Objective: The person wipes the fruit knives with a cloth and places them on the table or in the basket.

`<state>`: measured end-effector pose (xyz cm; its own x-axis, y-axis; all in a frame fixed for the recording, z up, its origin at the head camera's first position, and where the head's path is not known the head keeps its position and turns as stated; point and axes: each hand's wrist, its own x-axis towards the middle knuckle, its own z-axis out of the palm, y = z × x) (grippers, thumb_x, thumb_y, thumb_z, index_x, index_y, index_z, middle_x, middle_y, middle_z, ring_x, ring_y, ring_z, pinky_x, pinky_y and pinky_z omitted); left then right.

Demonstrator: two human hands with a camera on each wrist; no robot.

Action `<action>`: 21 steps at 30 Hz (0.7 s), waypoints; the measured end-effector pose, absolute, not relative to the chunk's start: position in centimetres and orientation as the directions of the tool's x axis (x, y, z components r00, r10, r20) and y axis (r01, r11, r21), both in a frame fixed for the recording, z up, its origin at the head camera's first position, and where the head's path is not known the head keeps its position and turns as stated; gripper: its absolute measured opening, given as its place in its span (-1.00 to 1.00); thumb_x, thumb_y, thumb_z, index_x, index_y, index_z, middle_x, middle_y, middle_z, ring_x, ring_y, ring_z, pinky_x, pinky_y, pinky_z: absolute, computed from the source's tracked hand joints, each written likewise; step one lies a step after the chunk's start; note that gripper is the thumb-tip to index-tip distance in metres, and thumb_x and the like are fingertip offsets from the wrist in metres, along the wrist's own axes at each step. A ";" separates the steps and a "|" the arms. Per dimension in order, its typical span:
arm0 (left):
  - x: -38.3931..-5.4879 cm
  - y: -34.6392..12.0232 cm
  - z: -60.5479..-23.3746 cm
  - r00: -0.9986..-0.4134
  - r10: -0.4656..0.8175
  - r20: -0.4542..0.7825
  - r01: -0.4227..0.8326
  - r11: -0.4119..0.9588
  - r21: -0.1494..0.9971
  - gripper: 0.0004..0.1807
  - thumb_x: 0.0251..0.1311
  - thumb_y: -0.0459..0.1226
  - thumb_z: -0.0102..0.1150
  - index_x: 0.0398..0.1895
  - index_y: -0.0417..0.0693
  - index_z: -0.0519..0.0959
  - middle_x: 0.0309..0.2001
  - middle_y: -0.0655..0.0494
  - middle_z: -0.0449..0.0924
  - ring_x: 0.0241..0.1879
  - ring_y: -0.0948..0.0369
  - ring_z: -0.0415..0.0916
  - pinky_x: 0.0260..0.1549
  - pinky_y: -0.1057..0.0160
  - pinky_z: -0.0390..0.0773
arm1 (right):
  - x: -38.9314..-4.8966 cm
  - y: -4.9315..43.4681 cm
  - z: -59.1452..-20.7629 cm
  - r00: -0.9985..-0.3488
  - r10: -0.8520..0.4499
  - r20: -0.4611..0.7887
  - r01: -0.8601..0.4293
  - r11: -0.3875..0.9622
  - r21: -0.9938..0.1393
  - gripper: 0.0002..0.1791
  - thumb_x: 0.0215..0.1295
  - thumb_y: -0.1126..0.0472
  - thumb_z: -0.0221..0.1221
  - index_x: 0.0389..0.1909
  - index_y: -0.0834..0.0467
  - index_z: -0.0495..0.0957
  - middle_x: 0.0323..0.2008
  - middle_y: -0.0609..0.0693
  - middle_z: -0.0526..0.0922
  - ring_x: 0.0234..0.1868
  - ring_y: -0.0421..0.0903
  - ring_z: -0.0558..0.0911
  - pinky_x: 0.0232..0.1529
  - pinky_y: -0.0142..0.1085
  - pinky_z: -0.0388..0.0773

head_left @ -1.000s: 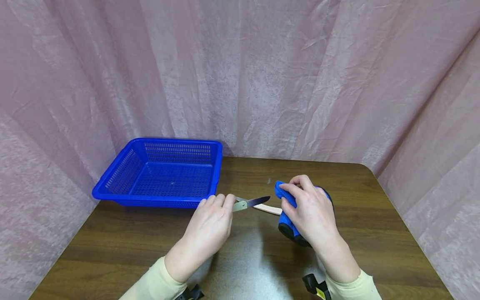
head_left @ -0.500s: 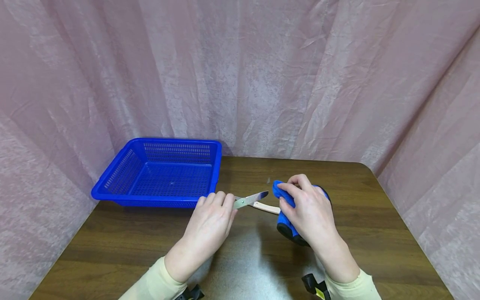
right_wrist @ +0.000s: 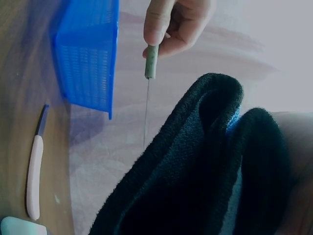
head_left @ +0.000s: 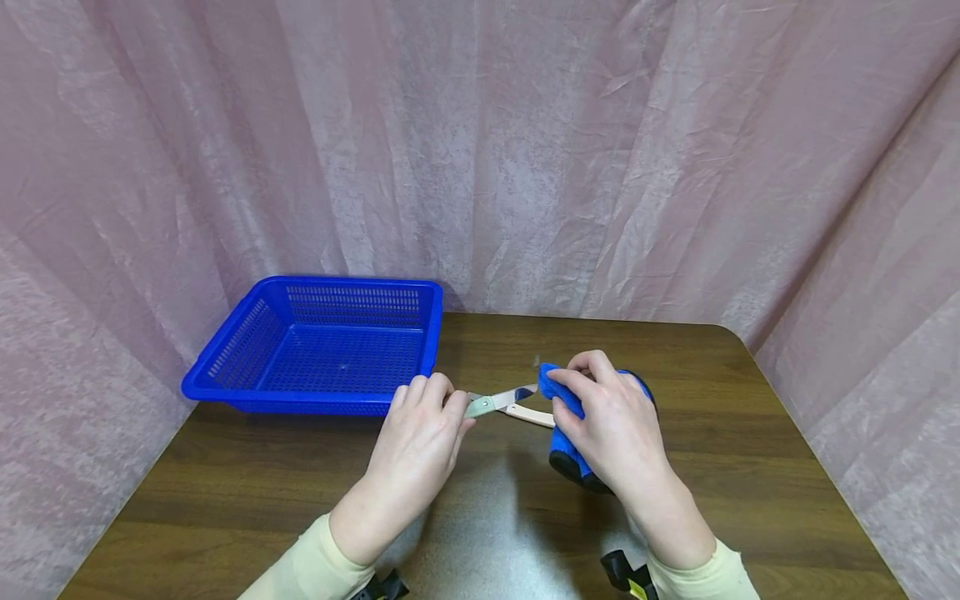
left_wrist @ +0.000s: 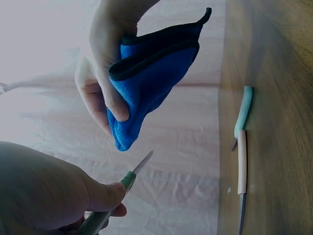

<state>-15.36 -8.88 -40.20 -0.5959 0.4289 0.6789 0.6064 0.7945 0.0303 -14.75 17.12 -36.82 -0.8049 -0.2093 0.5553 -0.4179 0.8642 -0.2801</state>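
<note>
My left hand [head_left: 415, 429] grips the pale green handle of a small knife [head_left: 483, 406], its blade pointing right. A folded blue cloth [head_left: 566, 447] with black edging is pinched in my right hand [head_left: 613, 425]. In the head view the blade tip lies right by the cloth's left end. The left wrist view shows a small gap between blade and cloth [left_wrist: 156, 81]. Below them on the table lies a second knife with a cream handle [right_wrist: 34, 178]. Beside it rests a thing with a mint-green handle [left_wrist: 244, 110], hidden from the head view.
A blue plastic basket [head_left: 322, 406] with slotted walls stands at the table's left back. The brown wooden table [head_left: 735, 467] ends at pink curtains [head_left: 480, 167] behind and at both sides.
My right hand has moved slightly left with the cloth, closer to the blade tip. The knife in my left hand has turned, so its blade face now catches the light.
</note>
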 end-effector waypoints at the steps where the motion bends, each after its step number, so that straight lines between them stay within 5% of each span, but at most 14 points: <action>1: -15.4 -8.9 -40.2 -0.594 0.430 0.680 0.609 0.792 0.031 -0.71 0.17 -0.26 0.65 -0.16 -0.14 0.71 -0.25 0.01 0.47 -0.31 -0.05 0.42 -0.32 0.05 0.39 | -14.7 17.1 -36.9 -0.803 -0.214 0.556 -0.422 0.863 -0.277 -0.66 0.29 0.27 0.48 0.08 0.07 0.86 0.00 0.00 0.64 -0.17 0.02 0.75 -0.01 0.04 0.61; 21: -15.3 -8.7 -40.1 -0.590 0.463 0.661 0.623 0.783 0.008 -0.71 0.21 -0.24 0.64 -0.15 -0.17 0.71 -0.27 0.02 0.46 -0.34 -0.02 0.41 -0.36 0.09 0.35 | -14.7 15.5 -37.6 -0.691 -0.400 0.602 -0.600 0.782 -0.170 -0.65 0.16 0.30 0.60 0.00 0.05 0.87 -0.03 -0.01 0.63 -0.24 0.01 0.71 -0.08 0.02 0.63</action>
